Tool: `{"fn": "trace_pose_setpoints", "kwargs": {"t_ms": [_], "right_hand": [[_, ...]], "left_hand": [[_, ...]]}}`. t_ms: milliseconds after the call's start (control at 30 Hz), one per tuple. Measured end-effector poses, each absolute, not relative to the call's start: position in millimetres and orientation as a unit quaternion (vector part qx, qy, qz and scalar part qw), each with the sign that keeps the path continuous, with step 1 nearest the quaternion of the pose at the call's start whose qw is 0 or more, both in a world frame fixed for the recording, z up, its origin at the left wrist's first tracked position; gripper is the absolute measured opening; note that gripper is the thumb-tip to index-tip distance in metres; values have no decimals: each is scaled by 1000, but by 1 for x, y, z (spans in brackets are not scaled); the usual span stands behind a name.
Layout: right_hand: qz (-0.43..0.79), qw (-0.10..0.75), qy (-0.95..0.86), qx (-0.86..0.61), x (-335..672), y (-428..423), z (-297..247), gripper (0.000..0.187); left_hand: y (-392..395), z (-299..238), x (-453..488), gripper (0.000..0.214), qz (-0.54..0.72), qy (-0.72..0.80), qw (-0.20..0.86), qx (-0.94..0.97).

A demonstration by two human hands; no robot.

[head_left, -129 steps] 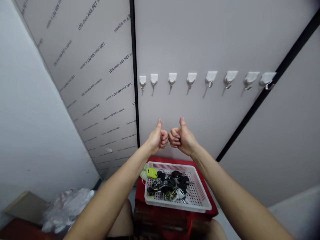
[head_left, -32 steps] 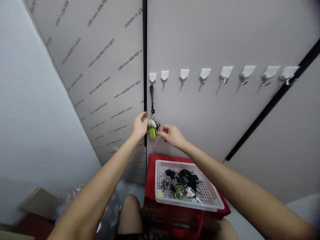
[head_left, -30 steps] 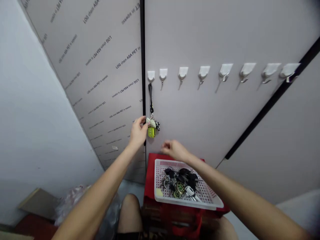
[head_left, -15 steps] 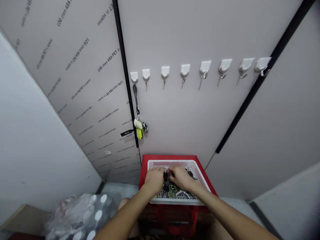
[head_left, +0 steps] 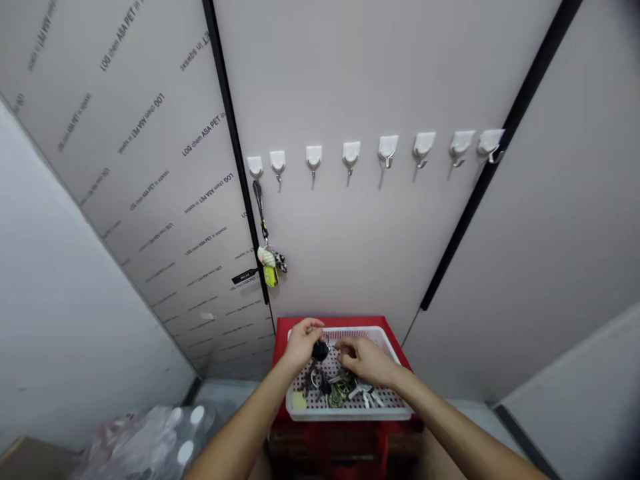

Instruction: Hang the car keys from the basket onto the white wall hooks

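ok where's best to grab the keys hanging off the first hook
Probably the black strap, pinched from the front just under the hook: it's narrow and hangs straight down the panel, so it's easy to reach, while the bunch below, with its yellow-green fob, is lumpy.

I have left grip (head_left: 301, 345) pinching black key fob (head_left: 320, 351); right grip (head_left: 363, 360) over loose keys (head_left: 345, 388) in white plastic basket (head_left: 345, 415), 6 o'clock. Lanyard (head_left: 259, 203) hangs from leftmost wall hook (head_left: 255, 165), 10 o'clock.
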State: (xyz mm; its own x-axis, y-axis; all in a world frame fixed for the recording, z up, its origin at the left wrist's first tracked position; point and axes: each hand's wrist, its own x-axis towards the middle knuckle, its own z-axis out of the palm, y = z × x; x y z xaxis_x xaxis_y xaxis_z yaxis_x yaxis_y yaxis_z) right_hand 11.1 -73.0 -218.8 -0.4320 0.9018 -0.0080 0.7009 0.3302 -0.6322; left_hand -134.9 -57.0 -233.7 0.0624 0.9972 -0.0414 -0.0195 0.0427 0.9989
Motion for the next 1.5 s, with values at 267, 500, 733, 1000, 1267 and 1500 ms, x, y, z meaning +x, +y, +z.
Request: {"fn": "trace_pose_setpoints", "kwargs": {"t_ms": [267, 500, 733, 1000, 1267, 1500], "right_hand": [[531, 364, -664, -380, -12, -71, -206, 33], [626, 445, -518, -376, -27, -63, -180, 27], [471, 527, -596, -381, -58, -42, -123, 21], [419, 633, -575, -306, -93, -22, -54, 21], [292, 711, -558, -312, -113, 13, -7, 12], [231, 638, -611, -407, -111, 30, -16, 12]], "left_hand": [[-63, -195, -142, 27, 555, 359, 644, 386], [-68, -177, -150, 30, 564, 331, 649, 389], [-56, -137, -164, 18, 619, 344, 549, 443], [-39, -58, -181, 9, 660, 322, 393, 554], [0, -12, -187, 21, 682, 387, 234, 574], [12, -27, -191, 25, 643, 463, 188, 580]]}}
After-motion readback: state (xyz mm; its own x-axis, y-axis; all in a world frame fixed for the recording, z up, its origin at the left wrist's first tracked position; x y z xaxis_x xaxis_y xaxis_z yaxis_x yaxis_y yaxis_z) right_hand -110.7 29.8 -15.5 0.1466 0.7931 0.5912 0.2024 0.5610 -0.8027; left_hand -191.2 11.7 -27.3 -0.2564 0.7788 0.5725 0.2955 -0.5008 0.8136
